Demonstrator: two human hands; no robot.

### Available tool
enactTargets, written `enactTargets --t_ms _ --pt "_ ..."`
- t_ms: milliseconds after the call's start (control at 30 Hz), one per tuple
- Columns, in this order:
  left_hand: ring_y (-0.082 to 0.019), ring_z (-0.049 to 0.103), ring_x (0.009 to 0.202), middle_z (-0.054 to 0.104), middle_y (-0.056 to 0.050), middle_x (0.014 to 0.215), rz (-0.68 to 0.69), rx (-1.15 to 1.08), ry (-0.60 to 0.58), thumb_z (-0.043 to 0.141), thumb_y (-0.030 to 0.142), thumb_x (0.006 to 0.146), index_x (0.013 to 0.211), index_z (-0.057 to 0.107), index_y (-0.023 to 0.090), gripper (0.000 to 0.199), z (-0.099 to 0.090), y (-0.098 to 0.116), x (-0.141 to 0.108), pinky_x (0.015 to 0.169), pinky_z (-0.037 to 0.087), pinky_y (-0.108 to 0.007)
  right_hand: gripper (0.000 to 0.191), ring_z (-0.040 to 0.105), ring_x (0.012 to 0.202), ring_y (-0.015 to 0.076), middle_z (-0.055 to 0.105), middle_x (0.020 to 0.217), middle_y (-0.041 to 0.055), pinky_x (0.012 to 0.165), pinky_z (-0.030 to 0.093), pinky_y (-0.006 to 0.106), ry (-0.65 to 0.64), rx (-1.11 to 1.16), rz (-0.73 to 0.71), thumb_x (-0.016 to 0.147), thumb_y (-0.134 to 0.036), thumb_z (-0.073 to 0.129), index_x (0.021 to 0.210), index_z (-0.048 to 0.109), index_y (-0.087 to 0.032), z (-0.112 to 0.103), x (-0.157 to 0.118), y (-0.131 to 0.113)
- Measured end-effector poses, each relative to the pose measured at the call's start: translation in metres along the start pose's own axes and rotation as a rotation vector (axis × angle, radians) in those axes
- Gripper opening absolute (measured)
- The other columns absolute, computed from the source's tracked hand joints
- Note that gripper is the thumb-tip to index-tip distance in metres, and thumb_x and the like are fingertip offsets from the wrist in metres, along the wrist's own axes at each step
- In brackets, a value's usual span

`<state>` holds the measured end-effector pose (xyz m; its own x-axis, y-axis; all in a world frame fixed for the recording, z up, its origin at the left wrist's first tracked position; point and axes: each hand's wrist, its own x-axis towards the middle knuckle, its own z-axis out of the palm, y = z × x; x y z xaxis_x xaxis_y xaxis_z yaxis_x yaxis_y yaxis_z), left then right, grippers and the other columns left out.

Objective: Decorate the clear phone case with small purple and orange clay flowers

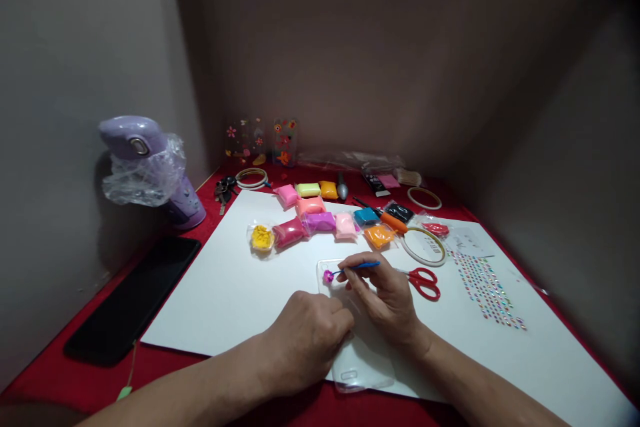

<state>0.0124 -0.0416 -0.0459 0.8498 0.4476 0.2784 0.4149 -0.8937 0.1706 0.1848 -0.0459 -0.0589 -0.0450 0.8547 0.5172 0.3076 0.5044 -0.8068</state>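
A clear phone case (365, 360) lies on the white board, its camera end away from me. On its far left corner sits a small purple-pink clay flower (328, 277). My right hand (383, 293) pinches a thin blue modelling tool (367, 265), whose tip meets the flower. Curled over the case's left edge, my left hand (313, 333) is closed; its fingertips are hidden. Red-handled scissors (425, 283) lie just right of my right hand, with the blades partly covered by it.
Packets of coloured clay (320, 221) spread behind the case. To the right are a hoop (424, 245) and rhinestone stickers (487, 290). A purple bottle (183, 193) and a black phone (135, 300) are at left. Decorated clear cases (285, 143) lean against the back wall.
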Motion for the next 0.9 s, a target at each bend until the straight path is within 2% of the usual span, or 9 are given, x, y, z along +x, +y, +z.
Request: enactTargets --t_ms 400,667,900 --pt "-0.014 0.052 0.057 0.058 0.0 0.066 0.004 -0.014 0.004 0.048 0.012 0.08 0.073 0.05 0.018 0.01 0.0011 -0.0006 -0.0013 0.049 0.033 -0.025 0.013 0.065 0.072 0.0153 0.06 0.09 0.0043 0.064 0.056 0.028 -0.023 -0.021 0.018 0.088 -0.016 0.055 0.099 0.058 -0.021 0.0012 0.0007 0.0" --pt "-0.014 0.052 0.057 0.058 0.001 0.066 -0.001 -0.002 0.003 0.048 0.011 0.079 0.073 0.049 0.019 0.01 0.0011 -0.0009 -0.0011 0.048 0.031 -0.026 0.016 0.065 0.071 0.0147 0.061 0.09 0.0033 0.06 0.054 0.026 0.019 -0.009 -0.002 0.088 -0.014 0.056 0.101 0.058 -0.022 0.0015 0.0015 0.0001" --pt "-0.014 0.052 0.057 0.059 0.001 0.066 0.012 -0.018 0.013 0.049 0.011 0.078 0.074 0.05 0.018 0.009 0.0016 -0.0001 -0.0021 0.048 0.03 -0.026 0.017 0.066 0.074 0.015 0.06 0.091 0.0036 0.064 0.055 0.028 -0.016 -0.015 -0.007 0.088 -0.012 0.055 0.102 0.058 -0.022 0.0012 -0.0007 0.0"
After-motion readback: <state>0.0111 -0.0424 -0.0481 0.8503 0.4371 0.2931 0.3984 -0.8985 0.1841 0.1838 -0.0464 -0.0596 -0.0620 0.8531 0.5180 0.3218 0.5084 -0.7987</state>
